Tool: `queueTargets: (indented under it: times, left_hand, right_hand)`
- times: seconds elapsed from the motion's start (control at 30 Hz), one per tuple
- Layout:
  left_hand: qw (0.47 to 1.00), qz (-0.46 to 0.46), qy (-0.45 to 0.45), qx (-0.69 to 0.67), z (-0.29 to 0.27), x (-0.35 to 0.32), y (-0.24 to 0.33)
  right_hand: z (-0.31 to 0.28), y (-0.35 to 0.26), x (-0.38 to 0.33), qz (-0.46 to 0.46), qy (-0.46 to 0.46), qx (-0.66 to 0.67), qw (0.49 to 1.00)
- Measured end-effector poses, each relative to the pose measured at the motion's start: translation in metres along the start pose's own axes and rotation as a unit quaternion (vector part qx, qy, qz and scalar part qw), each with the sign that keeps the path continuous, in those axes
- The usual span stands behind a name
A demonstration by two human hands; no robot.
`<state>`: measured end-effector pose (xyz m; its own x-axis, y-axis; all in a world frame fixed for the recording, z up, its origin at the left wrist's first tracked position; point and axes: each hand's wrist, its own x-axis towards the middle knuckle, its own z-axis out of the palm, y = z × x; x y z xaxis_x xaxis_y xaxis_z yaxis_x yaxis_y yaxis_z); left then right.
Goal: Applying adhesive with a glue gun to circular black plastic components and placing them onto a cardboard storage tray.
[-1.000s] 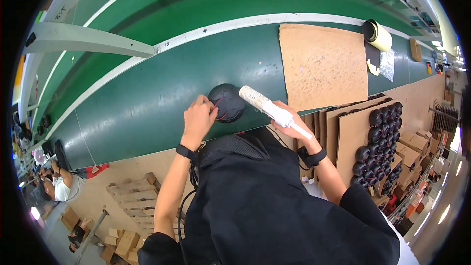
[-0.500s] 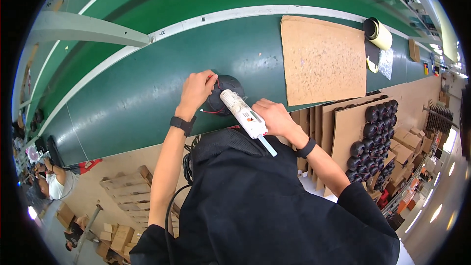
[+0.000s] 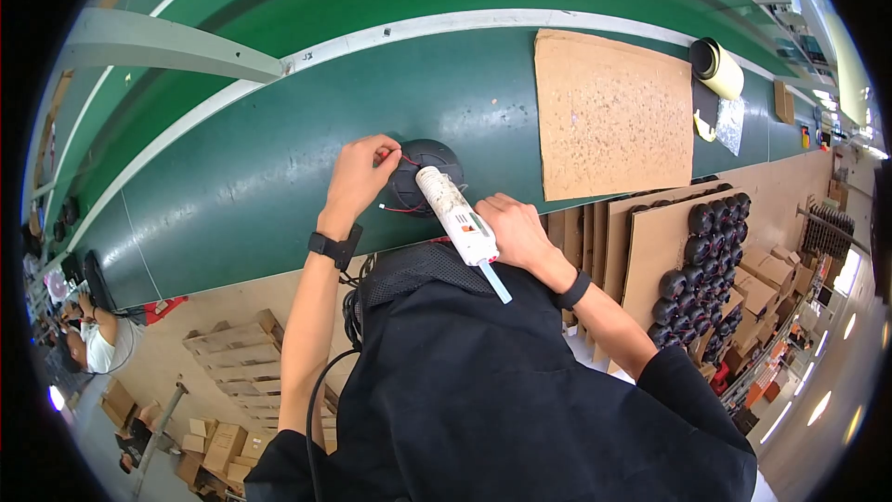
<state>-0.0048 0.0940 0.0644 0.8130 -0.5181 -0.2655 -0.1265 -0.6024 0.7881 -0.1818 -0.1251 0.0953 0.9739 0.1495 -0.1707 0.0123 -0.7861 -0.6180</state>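
A round black part (image 3: 433,151) with thin red wires lies on the green worktop near its front edge. At its upper left, my left hand (image 3: 356,173) pinches a red wire (image 3: 408,160) between thumb and fingertips. My right hand (image 3: 513,227) is wrapped round the handle side of a white hot glue gun (image 3: 452,209). The gun's stained nozzle end is over the round part, and its tip is hard to make out. From the gun's back end sticks a pale glue stick (image 3: 495,283), pointing toward me. A second wire end (image 3: 383,207) lies loose at the part's lower left.
A speckled cardboard sheet (image 3: 613,116) lies right of my hands. Beyond it are a roll (image 3: 717,70) and a clear plastic bag (image 3: 729,125). Boards bearing round black parts (image 3: 701,251) stand below the bench at right. A metal post (image 3: 177,45) rises at left.
My left hand has shifted slightly left, drawing the red wire out from the round part. The glue gun's back end and my right hand have swung a little left.
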Motion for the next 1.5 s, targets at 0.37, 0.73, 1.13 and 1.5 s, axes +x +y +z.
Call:
queueTargets:
  times: [0.37,0.73,1.13,1.5]
  left_hand:
    - [0.993,0.001,-0.117,-0.016,-0.011,-0.033,0.001]
    - [0.999,0.002,0.038,0.018,-0.015,-0.045,0.018]
    - [0.983,0.068,-0.132,0.109,-0.015,-0.054,0.010]
    - [0.995,0.077,-0.044,0.054,0.012,-0.010,0.003]
  right_hand:
    - [-0.006,0.003,0.001,0.011,-0.024,-0.012,1.000]
    - [-0.015,-0.001,0.001,0.030,-0.053,-0.002,0.998]
    - [-0.047,0.018,-0.004,0.000,-0.158,0.118,0.980]
    - [-0.040,0.002,0.005,-0.036,-0.174,0.022,0.984]
